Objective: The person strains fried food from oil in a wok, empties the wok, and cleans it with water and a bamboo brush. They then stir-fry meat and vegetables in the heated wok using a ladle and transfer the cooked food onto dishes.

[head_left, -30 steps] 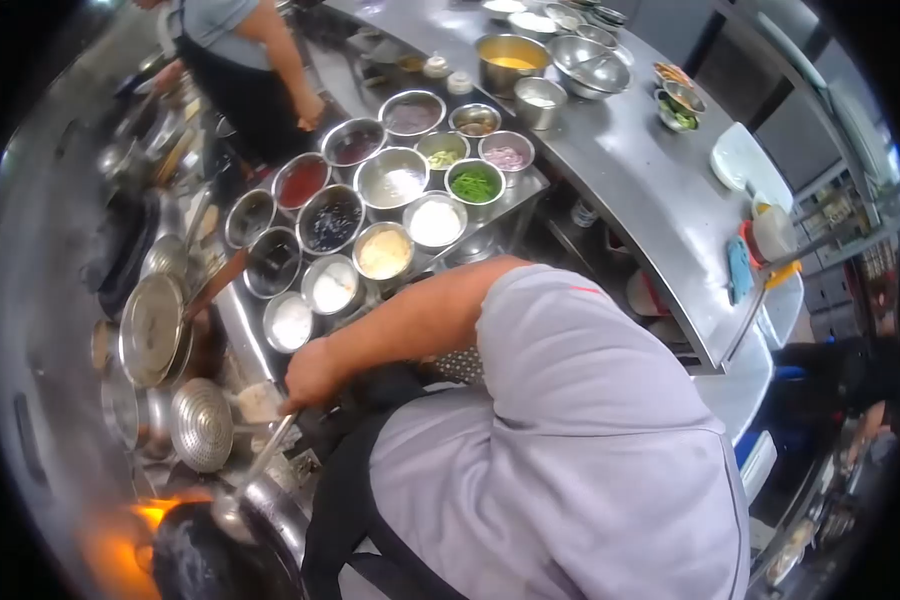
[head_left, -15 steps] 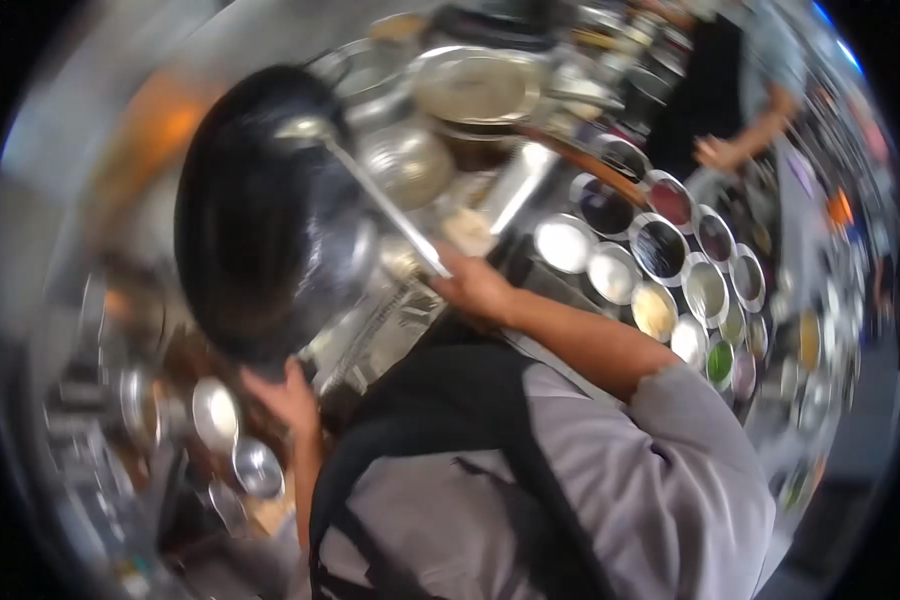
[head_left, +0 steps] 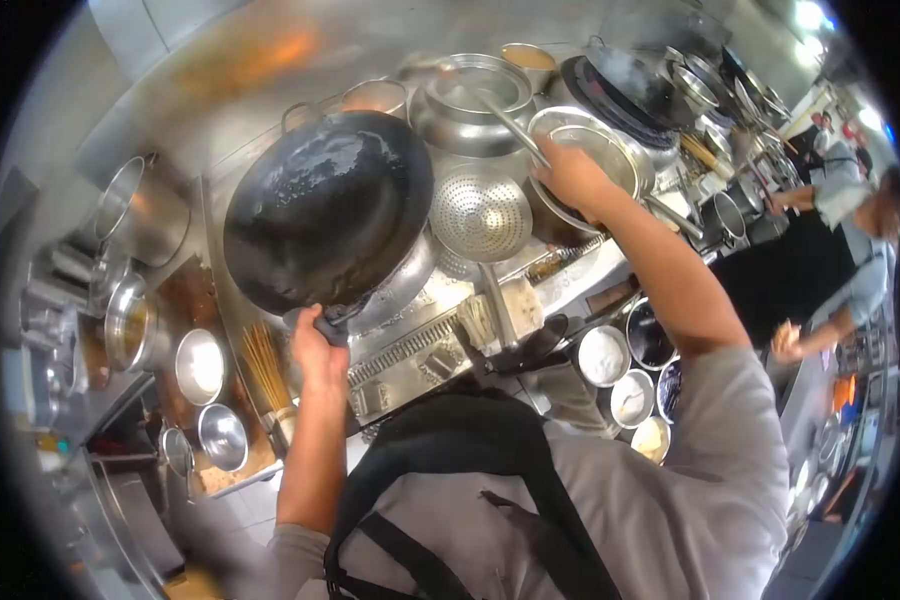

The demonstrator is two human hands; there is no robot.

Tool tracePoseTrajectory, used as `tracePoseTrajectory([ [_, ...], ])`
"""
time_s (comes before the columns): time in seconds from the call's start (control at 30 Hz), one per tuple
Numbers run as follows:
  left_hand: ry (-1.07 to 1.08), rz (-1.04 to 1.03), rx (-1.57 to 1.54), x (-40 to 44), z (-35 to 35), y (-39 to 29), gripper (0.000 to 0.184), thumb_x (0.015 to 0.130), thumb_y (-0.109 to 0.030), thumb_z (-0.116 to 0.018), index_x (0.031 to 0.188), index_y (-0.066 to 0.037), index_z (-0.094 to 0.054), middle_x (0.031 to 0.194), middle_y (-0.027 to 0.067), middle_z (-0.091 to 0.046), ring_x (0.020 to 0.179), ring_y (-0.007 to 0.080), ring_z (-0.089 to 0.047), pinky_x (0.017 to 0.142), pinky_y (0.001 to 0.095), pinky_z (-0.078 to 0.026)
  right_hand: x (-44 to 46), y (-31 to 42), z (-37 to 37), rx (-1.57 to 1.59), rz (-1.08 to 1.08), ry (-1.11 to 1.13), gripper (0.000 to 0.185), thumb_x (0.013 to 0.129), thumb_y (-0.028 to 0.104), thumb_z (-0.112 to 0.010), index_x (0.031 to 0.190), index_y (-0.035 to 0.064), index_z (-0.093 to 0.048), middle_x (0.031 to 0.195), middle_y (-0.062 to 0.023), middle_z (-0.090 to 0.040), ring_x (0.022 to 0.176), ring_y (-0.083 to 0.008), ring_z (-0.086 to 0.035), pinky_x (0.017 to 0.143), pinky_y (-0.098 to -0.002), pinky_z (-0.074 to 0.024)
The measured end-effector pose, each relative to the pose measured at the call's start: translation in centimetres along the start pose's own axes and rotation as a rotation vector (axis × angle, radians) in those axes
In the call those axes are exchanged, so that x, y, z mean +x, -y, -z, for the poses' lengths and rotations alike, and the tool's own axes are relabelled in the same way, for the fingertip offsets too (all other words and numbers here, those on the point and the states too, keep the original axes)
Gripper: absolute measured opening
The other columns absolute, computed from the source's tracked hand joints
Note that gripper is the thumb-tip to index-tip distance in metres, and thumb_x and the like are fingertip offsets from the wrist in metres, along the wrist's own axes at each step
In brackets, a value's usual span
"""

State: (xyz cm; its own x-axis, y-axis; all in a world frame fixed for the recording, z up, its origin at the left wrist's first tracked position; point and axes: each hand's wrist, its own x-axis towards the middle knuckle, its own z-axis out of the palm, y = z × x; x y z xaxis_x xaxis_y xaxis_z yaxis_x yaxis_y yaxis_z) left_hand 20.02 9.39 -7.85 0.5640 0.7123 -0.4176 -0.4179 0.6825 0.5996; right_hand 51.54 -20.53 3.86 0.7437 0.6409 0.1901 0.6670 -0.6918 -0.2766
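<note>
My left hand is closed at the near edge of a large black wok, gripping its handle through a dark cloth. The wok is tilted, and its dark inside looks wet and glossy. Stretched forward, my right hand grips the end of a ladle. The ladle's blurred head is over the far side of a round metal pot. Below that pot, a perforated strainer rests with its handle toward me.
Several seasoning bowls stand on my right, near a person in a black apron. A bamboo brush and metal bowls are on my left. Another wok steams at the back right.
The ladle has moved from over the wok to the metal pot with my right hand. My left hand, spread beside the wok before, now grips its handle. The view has turned.
</note>
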Motion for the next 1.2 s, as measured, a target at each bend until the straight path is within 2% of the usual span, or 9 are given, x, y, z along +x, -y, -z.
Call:
tracePoseTrajectory([
  [0.2,-0.110,-0.083,0.101,-0.5,-0.6,0.1,0.019,0.087,-0.007,-0.061,0.105,-0.002,-0.056,0.095,0.0080,-0.062,0.086,0.0229,-0.063,0.077,0.0363,-0.056,16.2,-6.3,-6.9,-0.326,-0.217,0.335,0.044,0.083,0.016,-0.060,0.120,-0.0059,-0.052,0.103,-0.0255,-0.066,0.087,-0.0399,-0.066,0.076,-0.0471,-0.0518],
  [0.3,-0.122,0.004,0.228,-2.7,5.0,-3.1,0.039,0.090,-0.016,-0.063,0.123,-0.004,-0.045,0.108,0.0083,-0.058,0.089,0.0198,-0.061,0.073,0.0340,-0.056,19.9,-6.8,-8.0,0.148,-0.236,0.307,0.026,0.083,0.011,-0.058,0.099,-0.0083,-0.055,0.085,-0.0200,-0.067,0.070,-0.0306,-0.066,0.062,-0.0397,-0.0534],
  [0.37,-0.438,-0.384,0.660,-3.8,9.9,-6.3,0.080,0.084,-0.027,-0.070,0.145,0.003,-0.028,0.136,0.0194,-0.047,0.120,0.0290,-0.050,0.100,0.0390,-0.042,21.8,-5.0,-6.9,1.774,-0.890,0.220,0.011,0.087,0.008,-0.053,0.083,-0.0012,-0.050,0.067,-0.0085,-0.057,0.055,-0.0183,-0.056,0.051,-0.0276,-0.0491],
  [0.5,-0.849,-0.753,1.339,-2.0,20.9,-15.1,0.077,0.083,-0.027,-0.071,0.138,0.010,-0.032,0.137,0.0319,-0.043,0.123,0.0405,-0.048,0.102,0.0409,-0.039,22.9,0.6,-4.5,2.022,-0.683,0.253,0.006,0.091,0.005,-0.051,0.085,0.0057,-0.049,0.060,-0.0018,-0.050,0.050,-0.0131,-0.053,0.045,-0.0258,-0.0477],
  [0.7,-0.878,-0.530,1.680,0.5,30.3,-18.5,0.074,0.079,-0.022,-0.074,0.139,0.002,-0.037,0.131,0.0277,-0.051,0.119,0.0421,-0.052,0.100,0.0425,-0.042,17.3,-0.4,-4.4,0.660,-0.376,-0.106,0.017,0.080,0.009,-0.062,0.094,0.0014,-0.058,0.066,-0.0074,-0.059,0.054,-0.0200,-0.058,0.048,-0.0332,-0.0491],
  [0.9,-0.912,-0.500,1.945,0.2,26.5,-16.7,0.060,0.080,-0.023,-0.075,0.129,0.000,-0.049,0.118,0.0245,-0.060,0.108,0.0441,-0.057,0.094,0.0481,-0.044,17.0,-7.7,-8.4,1.334,-0.739,0.146,0.009,0.083,0.011,-0.063,0.083,0.0053,-0.056,0.062,-0.0022,-0.054,0.061,-0.0152,-0.058,0.053,-0.0261,-0.0485],
  [0.97,-0.670,-0.915,1.850,-0.5,23.1,-16.7,0.052,0.084,-0.021,-0.072,0.127,0.000,-0.051,0.112,0.0195,-0.063,0.096,0.0344,-0.062,0.088,0.0430,-0.049,17.7,-9.8,-9.6,1.734,-0.745,0.198,0.011,0.084,0.012,-0.063,0.079,0.0065,-0.056,0.060,-0.0005,-0.052,0.063,-0.0137,-0.058,0.055,-0.0238,-0.0482],
  [1.07,0.023,-0.417,0.847,-10.4,5.3,-12.9,0.035,0.091,-0.018,-0.063,0.119,0.001,-0.054,0.106,0.0079,-0.063,0.088,0.0155,-0.062,0.079,0.0285,-0.051,15.6,-9.2,-7.9,2.269,-0.465,0.427,0.019,0.081,0.006,-0.066,0.074,0.0096,-0.049,0.066,0.0008,-0.050,0.064,-0.0102,-0.054,0.057,-0.0191,-0.0480],
  [1.2,1.700,-0.394,0.684,-20.7,-8.7,-11.2,0.042,0.093,-0.040,-0.061,0.095,0.002,-0.063,0.113,0.0220,-0.060,0.089,0.0337,-0.063,0.069,0.0389,-0.051,11.2,-4.8,-4.3,2.382,-0.290,0.478,0.019,0.084,0.017,-0.063,0.073,0.0075,-0.050,0.064,-0.0007,-0.045,0.053,-0.0113,-0.044,0.047,-0.0230,-0.0382],
])
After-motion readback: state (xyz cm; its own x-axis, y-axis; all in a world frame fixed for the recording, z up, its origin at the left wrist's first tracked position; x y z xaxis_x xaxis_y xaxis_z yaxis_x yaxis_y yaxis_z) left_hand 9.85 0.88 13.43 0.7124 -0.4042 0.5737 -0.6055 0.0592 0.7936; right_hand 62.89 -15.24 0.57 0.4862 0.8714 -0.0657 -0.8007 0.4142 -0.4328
